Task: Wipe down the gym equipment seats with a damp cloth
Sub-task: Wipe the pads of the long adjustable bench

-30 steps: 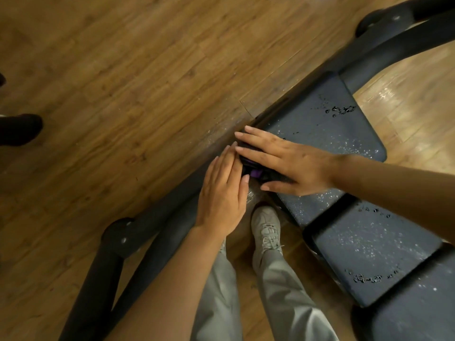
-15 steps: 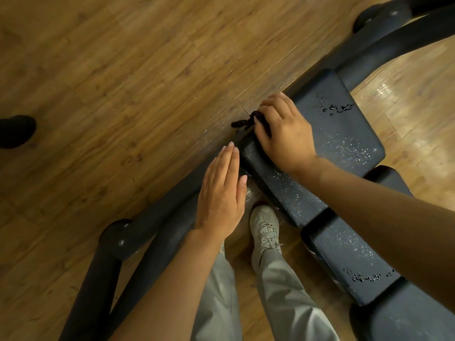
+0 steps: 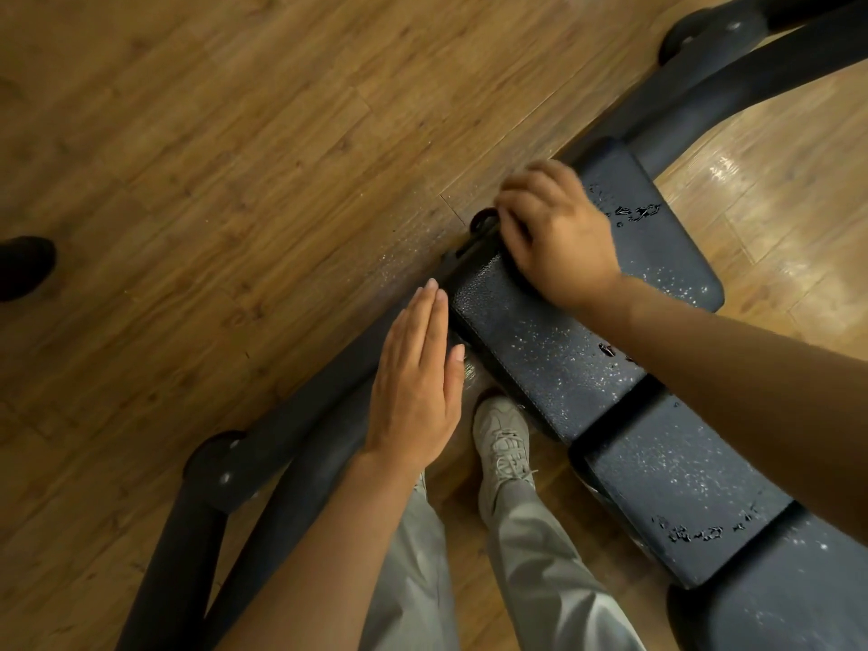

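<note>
since a second ago our right hand (image 3: pixel 559 237) slid up the wet seat pad (image 3: pixel 554 350), fingers now curled over a dark cloth (image 3: pixel 481 227) at its edge; left hand (image 3: pixel 415 378) flat, holding nothing.

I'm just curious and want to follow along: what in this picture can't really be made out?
- Cloth: head view; the right hand covers nearly all of it, only a dark bit shows.
- Right hand's fingertips: motion-blurred.
- Seat pad: partly hidden by the right forearm.
- Dark shoe: cut off by the left edge.
- Left hand: contact with the frame unclear.
</note>
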A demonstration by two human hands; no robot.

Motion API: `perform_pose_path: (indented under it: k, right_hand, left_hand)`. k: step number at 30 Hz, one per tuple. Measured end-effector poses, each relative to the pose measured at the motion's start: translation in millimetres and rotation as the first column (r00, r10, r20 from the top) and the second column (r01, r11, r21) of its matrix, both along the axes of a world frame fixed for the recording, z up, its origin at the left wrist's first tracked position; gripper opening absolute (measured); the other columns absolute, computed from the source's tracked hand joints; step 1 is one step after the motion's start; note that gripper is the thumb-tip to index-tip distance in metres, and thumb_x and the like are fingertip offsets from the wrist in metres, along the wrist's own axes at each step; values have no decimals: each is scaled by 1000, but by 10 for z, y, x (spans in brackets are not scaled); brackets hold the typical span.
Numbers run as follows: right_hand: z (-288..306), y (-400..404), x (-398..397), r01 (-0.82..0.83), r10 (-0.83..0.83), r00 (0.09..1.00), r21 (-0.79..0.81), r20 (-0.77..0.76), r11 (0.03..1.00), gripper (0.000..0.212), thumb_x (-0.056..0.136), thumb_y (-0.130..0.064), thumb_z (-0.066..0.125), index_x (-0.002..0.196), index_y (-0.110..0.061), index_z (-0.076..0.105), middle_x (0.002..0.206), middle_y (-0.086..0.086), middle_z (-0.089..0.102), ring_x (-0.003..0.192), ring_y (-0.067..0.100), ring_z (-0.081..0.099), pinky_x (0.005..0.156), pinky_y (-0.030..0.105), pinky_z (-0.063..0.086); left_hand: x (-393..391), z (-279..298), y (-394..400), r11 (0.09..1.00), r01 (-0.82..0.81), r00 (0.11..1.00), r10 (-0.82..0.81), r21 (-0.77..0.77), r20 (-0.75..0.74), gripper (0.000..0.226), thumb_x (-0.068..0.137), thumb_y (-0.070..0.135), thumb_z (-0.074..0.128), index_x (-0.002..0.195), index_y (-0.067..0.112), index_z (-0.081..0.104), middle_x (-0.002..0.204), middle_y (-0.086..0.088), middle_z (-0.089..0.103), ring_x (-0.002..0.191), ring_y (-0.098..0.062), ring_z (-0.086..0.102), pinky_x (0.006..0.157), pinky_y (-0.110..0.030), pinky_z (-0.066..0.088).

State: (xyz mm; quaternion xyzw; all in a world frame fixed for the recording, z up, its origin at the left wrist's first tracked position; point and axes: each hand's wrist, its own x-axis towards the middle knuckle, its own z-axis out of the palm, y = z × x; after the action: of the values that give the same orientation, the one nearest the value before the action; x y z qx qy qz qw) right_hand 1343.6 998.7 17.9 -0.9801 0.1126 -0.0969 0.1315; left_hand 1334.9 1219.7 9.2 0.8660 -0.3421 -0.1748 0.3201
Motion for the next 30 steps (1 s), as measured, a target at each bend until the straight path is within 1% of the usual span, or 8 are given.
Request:
perform_pose_path:
  k: [3, 7, 10, 15, 19, 23, 26, 30]
  right_hand:
    - [24, 171, 30, 182, -182, 983, 22, 11, 983, 28, 95, -21, 52, 94, -4, 74, 105, 8, 71, 113, 39, 60, 89, 41, 54]
    - [22, 454, -67, -126, 124, 992, 122, 22, 985, 27, 98, -22, 55, 101, -4, 74, 107, 10, 70, 114, 38, 60, 98, 37, 48]
    - [17, 231, -88, -284, 283, 959, 37, 13, 958, 31, 104, -23, 49, 109, -3, 72, 112, 13, 70, 112, 38, 62, 98, 38, 49]
    - [6, -367, -68, -13, 14, 1000, -51, 24, 999, 29, 105, -21, 48, 110, -1, 70, 116, 16, 67, 115, 43, 58, 100, 45, 48]
    - [-10, -143, -99, 131, -131, 991, -16, 11, 991, 34, 103, -21, 46, 117, 3, 66, 124, 22, 62, 124, 48, 49, 110, 50, 39]
    - [-31, 209, -263, -185, 187, 982, 62, -35, 981, 36, 101, -17, 47, 126, 4, 62, 128, 23, 60, 129, 49, 45, 114, 48, 36]
    - [-31, -47, -273, -345, 344, 938, -19, -36, 939, 37, 105, -21, 46, 128, 3, 61, 128, 22, 61, 127, 47, 50, 111, 47, 41]
    - [-69, -667, -191, -41, 42, 999, -73, 9, 996, 38, 106, -23, 44, 127, 4, 60, 127, 25, 60, 123, 50, 50, 111, 51, 39]
  left_hand:
    - [17, -6, -24, 1000, 22, 1000, -22, 0, 1, 53, 106, 25, 36, 151, -2, 34, 159, -17, 32, 149, -26, 29, 118, -44, 32]
    - [43, -21, 4, 998, 58, 998, -58, 21, 33, 55, 105, 26, 41, 152, -1, 32, 160, -16, 30, 149, -25, 27, 119, -42, 31]
    - [78, -24, 27, 995, 89, 994, -92, 40, 61, 56, 105, 29, 42, 152, -1, 33, 159, -17, 31, 149, -26, 28, 119, -43, 31]
    - [153, -43, -16, 981, 187, 970, -193, 49, 150, 49, 106, 27, 39, 149, 5, 41, 158, -19, 33, 147, -31, 31, 118, -45, 31]
    - [230, -80, 17, 957, 273, 932, -288, 96, 220, 48, 106, 26, 38, 151, 8, 38, 160, -18, 29, 149, -30, 27, 121, -41, 24]
    - [290, -67, 53, 934, 329, 901, -355, 142, 250, 51, 105, 25, 37, 153, 8, 31, 161, -17, 27, 149, -29, 24, 122, -39, 20]
    - [328, -49, 60, 921, 357, 886, -386, 155, 257, 52, 104, 24, 38, 153, 7, 29, 161, -18, 27, 149, -29, 25, 122, -40, 21]
    - [357, -38, 50, 915, 371, 880, -401, 158, 256, 51, 104, 22, 41, 151, 3, 34, 159, -20, 30, 148, -32, 29, 120, -44, 28]
